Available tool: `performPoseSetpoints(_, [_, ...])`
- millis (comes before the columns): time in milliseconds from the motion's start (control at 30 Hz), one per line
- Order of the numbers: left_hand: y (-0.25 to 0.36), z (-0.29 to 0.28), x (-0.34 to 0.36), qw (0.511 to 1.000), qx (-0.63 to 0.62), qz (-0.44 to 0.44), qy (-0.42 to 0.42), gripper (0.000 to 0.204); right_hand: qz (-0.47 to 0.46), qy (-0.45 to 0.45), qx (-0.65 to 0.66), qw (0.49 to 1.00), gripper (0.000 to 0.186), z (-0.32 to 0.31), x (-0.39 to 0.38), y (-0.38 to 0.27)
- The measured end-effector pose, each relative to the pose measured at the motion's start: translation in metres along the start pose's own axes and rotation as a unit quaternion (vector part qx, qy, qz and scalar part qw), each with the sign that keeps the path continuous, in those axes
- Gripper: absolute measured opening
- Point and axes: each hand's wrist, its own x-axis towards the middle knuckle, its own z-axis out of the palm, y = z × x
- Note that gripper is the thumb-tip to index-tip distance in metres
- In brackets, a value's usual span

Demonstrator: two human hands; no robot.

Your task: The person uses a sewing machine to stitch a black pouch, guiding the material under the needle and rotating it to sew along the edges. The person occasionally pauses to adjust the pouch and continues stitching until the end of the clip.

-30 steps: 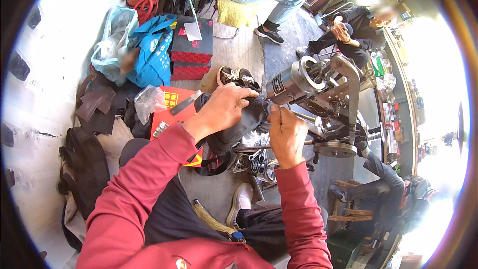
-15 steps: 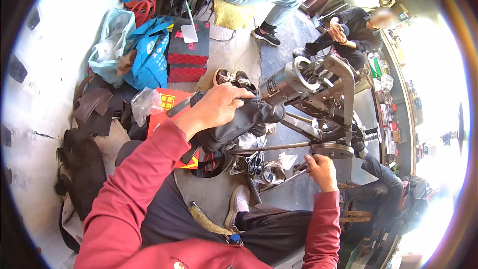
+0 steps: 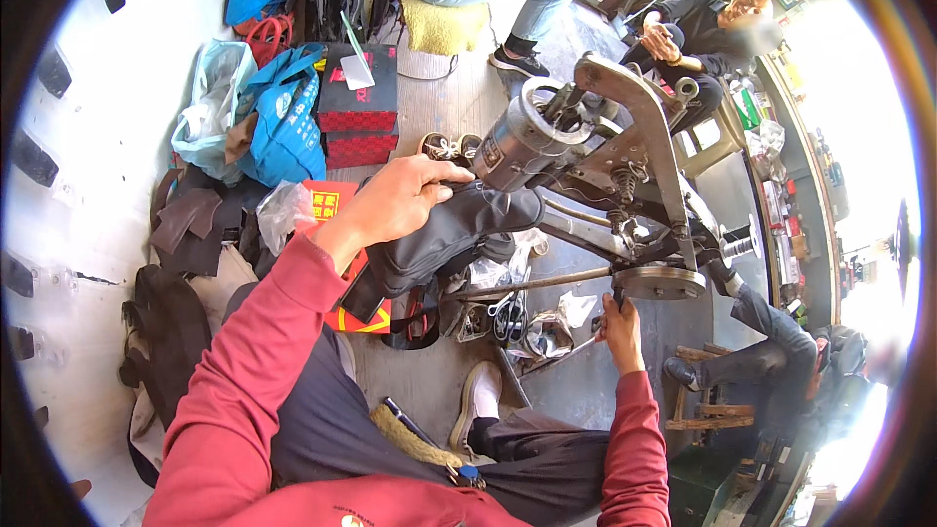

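Note:
A hand-cranked sewing machine [image 3: 649,161] of worn grey metal stands in front of me, its cylindrical head over a black bag [image 3: 464,239]. My left hand [image 3: 390,203] is on the bag's top edge, index finger stretched toward the machine's head and the other fingers curled on the bag. Stitching at that spot is too small to make out. Lower right, my right hand [image 3: 622,332] is wrapped round a dark crank handle [image 3: 618,297] just under the machine's round wheel [image 3: 660,283]. The bag's strap hangs down below it.
Scissors [image 3: 509,316] and plastic-wrapped items lie below the machine. To the left are a blue bag [image 3: 286,122], red-and-black boxes [image 3: 359,120] and leather scraps [image 3: 185,215]. Seated people are beyond and at right, near a wooden stool [image 3: 711,417] and a loaded shelf [image 3: 781,205].
The view has shifted a little, and the machine's head appears farther left. My right hand has turned with the crank, whose handle now shows upright. My left hand stays on the bag.

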Motion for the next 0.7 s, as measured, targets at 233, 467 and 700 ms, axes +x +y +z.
performPoseSetpoints(233, [0.0, 0.0, -0.002, 0.999, 0.033, -0.01, -0.009, 0.031, -0.192, 0.172, -0.092, 0.962, 0.027, -0.051, -0.019, -0.05])
performPoseSetpoints(467, [-0.002, 0.002, -0.001, 1.0, 0.016, -0.013, -0.007, 0.031, -0.114, 0.277, -0.149, 0.942, 0.02, -0.102, 0.017, 0.007])
performPoseSetpoints(700, [-0.001, 0.002, 0.001, 1.0, 0.024, -0.015, -0.005, 0.03, 0.013, 0.082, -0.047, 0.995, 0.022, -0.03, 0.032, 0.054])
